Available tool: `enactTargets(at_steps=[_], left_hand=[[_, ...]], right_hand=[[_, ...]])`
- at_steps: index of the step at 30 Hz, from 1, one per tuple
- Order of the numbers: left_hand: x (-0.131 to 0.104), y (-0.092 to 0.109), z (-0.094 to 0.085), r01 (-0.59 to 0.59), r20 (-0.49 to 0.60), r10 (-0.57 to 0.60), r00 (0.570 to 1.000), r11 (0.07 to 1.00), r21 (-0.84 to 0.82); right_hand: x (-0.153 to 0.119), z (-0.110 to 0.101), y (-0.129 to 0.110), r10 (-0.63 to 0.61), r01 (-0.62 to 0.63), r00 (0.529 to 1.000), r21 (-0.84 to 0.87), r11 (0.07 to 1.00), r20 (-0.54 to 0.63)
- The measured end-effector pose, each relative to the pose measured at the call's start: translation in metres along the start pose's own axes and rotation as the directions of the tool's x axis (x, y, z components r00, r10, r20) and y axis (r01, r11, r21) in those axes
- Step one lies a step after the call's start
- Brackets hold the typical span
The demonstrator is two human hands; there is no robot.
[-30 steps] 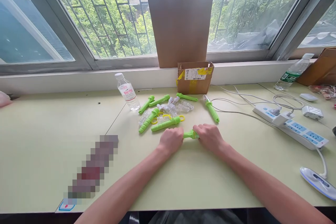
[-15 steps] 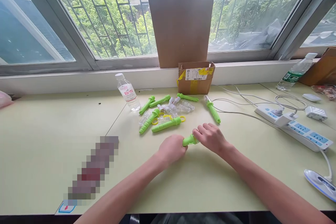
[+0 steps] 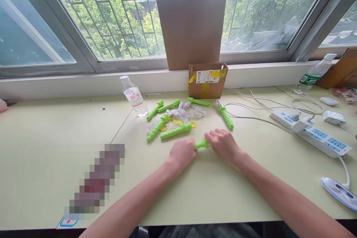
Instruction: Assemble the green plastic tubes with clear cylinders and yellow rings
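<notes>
Between my two hands is a green plastic tube (image 3: pixel 201 144), lying roughly level above the table. My left hand (image 3: pixel 182 153) is wrapped round its left end. At the right end, my right hand (image 3: pixel 222 143) is closed over the tube, so that end is hidden. Beyond my hands lies a loose group of green tubes (image 3: pixel 176 131), clear plastic caps (image 3: pixel 196 111), small white pieces (image 3: pixel 181 105) and yellow rings (image 3: pixel 163 128). Another green tube with a clear tip (image 3: pixel 225 116) rests apart, to the right of the group.
A water bottle (image 3: pixel 134 96) stands behind the group at the left, and an open cardboard box (image 3: pixel 205 87) at the back. On the right are a power strip (image 3: pixel 315 134), cables, a white oval device (image 3: pixel 340 192) and another bottle (image 3: pixel 309 78). A blurred patch covers the left table.
Both hands and the tube sit slightly higher in the view, and the tube looks more level. The grip of both hands is kept. The whole view has shifted slightly.
</notes>
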State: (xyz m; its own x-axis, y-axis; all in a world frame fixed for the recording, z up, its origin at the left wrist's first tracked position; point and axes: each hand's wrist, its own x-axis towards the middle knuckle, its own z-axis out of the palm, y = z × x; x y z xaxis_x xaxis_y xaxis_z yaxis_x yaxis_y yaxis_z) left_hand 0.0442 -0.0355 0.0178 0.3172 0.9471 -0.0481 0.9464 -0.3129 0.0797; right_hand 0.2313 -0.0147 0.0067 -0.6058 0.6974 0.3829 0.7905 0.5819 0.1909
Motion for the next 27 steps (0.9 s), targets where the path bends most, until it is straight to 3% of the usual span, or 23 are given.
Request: enactTargets(at_steps=[7,12,15,18,20,23,27], left_hand=[[-0.006,-0.002,-0.007,0.160,-0.020,-0.167,0.986,0.968,-0.192],[-0.012,-0.009,-0.014,0.144,-0.014,-0.170,0.985,0.875,-0.462],[-0.014,-0.006,-0.014,0.023,-0.071,-0.087,0.994,0.777,-0.629],[-0.015,0.000,-0.009,-0.158,-0.136,0.083,0.987,0.629,-0.762],[-0.015,0.002,-0.005,-0.266,-0.214,0.160,0.964,0.632,-0.728],[-0.013,0.000,0.000,-0.396,-0.318,0.259,0.912,0.760,-0.516],[-0.009,-0.006,0.003,-0.416,-0.323,0.325,0.889,0.869,-0.269]], right_hand=[[0.002,-0.003,-0.005,0.037,-0.022,0.993,0.136,0.990,-0.108],[0.000,-0.004,-0.005,0.091,-0.066,0.983,0.157,0.985,-0.159],[0.000,-0.004,-0.005,0.096,-0.057,0.981,0.223,0.973,-0.168],[-0.001,-0.006,-0.009,0.094,-0.038,0.982,0.310,0.950,-0.166],[-0.001,-0.006,-0.012,0.128,-0.071,0.981,0.339,0.938,-0.147],[-0.003,-0.003,-0.011,0.161,-0.118,0.981,0.327,0.938,-0.109],[-0.002,0.005,-0.001,0.203,-0.154,0.969,0.300,0.941,-0.138]])
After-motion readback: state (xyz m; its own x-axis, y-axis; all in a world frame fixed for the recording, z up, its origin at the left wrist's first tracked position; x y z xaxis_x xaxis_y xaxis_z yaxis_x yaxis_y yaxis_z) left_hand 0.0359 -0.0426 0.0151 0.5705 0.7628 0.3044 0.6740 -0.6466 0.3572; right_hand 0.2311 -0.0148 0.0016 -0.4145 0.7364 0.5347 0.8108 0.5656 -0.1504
